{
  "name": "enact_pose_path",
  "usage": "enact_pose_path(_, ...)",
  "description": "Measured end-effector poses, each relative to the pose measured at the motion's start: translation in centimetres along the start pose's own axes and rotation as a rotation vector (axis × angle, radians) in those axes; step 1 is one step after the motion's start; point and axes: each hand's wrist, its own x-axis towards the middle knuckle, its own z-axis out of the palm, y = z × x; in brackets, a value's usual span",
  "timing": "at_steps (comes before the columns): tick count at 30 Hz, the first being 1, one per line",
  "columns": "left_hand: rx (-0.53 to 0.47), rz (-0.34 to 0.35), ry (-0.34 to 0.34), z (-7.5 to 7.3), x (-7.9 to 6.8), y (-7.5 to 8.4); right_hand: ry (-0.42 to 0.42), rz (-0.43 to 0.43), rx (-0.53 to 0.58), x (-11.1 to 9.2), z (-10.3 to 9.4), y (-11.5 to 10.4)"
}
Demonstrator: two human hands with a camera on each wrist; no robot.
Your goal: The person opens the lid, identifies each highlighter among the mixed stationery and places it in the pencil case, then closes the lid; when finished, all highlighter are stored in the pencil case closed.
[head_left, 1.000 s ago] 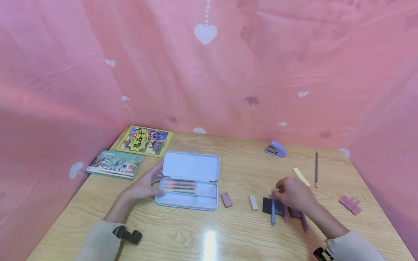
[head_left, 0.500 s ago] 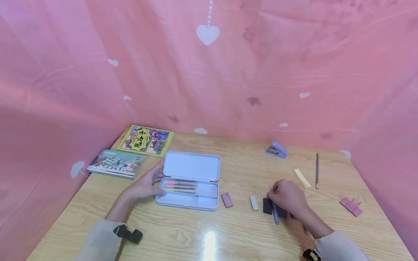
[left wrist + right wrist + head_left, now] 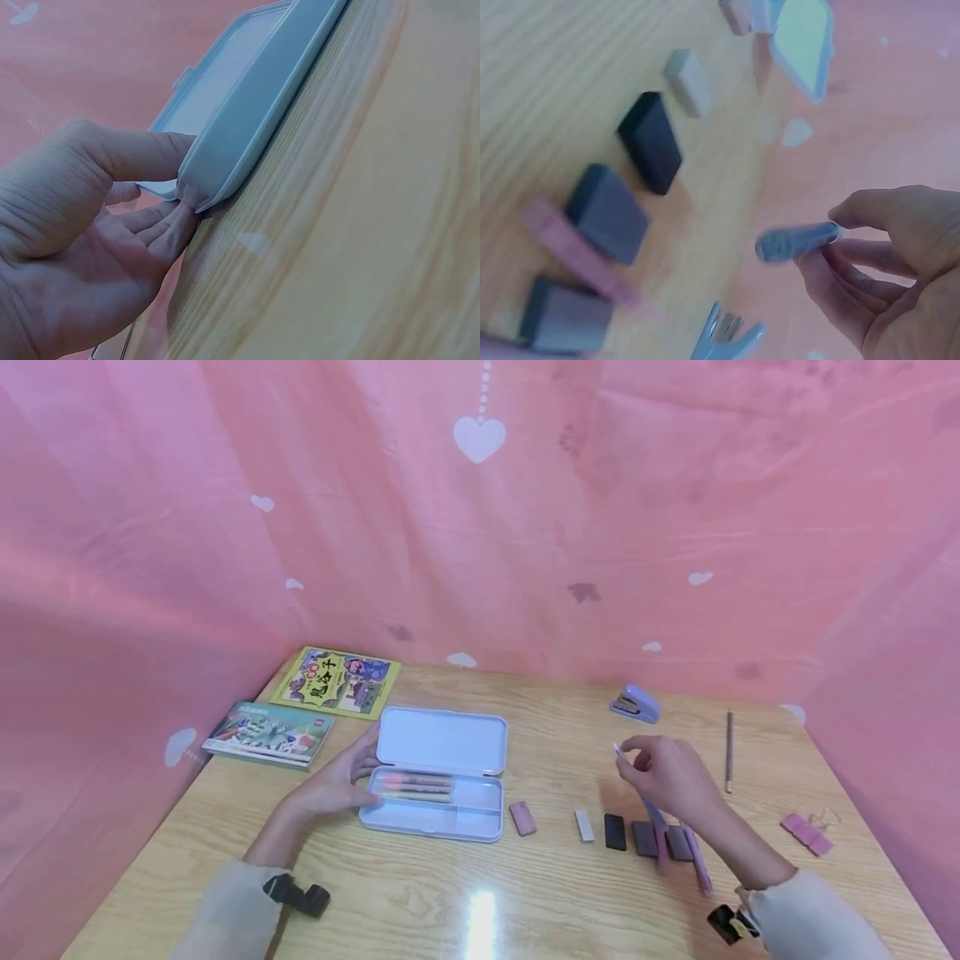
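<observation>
My right hand [image 3: 637,762] pinches a blue pen [image 3: 651,810] and holds it lifted above a row of erasers [image 3: 615,831]. The right wrist view shows the blue pen [image 3: 795,241] between the thumb and fingers of that hand [image 3: 826,240], over the black and grey erasers [image 3: 651,142]. At the left end of an open pale-blue pencil case [image 3: 431,806], my left hand [image 3: 352,781] grips the case. Pens [image 3: 416,787] lie inside it. In the left wrist view my left hand [image 3: 184,184] has its thumb on the case [image 3: 255,112] rim and its fingers under the corner.
On the wooden table [image 3: 450,893] lie a pink eraser [image 3: 522,817], a white eraser [image 3: 583,826], two pink pens [image 3: 697,864], a blue stapler [image 3: 636,703], a pencil [image 3: 728,750], pink binder clips [image 3: 806,831] and two books [image 3: 336,682] at back left. Pink curtain surrounds the table.
My right hand has lifted the blue pen off the table by the erasers and raised it toward the back. The left hand has stayed on the case.
</observation>
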Motion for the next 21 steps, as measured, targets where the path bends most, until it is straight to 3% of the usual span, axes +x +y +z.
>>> enact_pose_path(6, 0.002, 0.005, 0.001, 0.0, 0.0, -0.1, -0.049, -0.085, 0.059, 3.1, 2.0, -3.3)
enact_pose_path(15, -0.003, 0.005, 0.006, 0.0, 0.1, -0.2, -0.159, -0.387, 0.109, 8.0, 7.6, -12.0)
enact_pose_path(21, -0.017, -0.025, 0.005, 0.0, -0.1, -0.1, -0.267, -0.457, 0.079, 9.6, 10.6, -17.5)
